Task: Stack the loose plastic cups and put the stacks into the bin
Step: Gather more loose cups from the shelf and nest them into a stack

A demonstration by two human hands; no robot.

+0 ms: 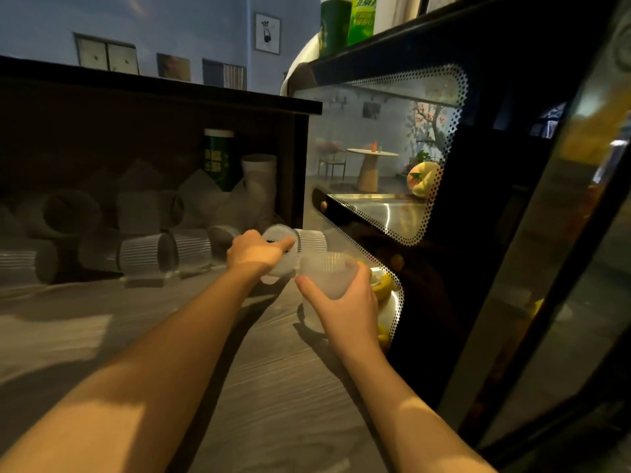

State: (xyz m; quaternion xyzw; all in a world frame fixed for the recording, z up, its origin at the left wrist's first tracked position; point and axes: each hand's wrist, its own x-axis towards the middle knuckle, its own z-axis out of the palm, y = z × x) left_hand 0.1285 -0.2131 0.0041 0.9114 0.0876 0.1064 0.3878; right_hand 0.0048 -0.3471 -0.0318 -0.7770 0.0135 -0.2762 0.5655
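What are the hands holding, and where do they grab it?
Each holds a plastic cup. The right hand wraps round the side of an upright frosted cup. The left hand grips a ribbed cup, lying sideways, at its open rim.

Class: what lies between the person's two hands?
In the head view, only the cups they grip: left hand on a lying ribbed cup, right hand on an upright cup.

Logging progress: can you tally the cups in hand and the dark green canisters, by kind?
Cups held: 2, ribbed cup in left hand, frosted cup in right hand
Dark green canisters: 2, lower canister, upper canister
Total: 4
The loose cups behind are too dim to count.
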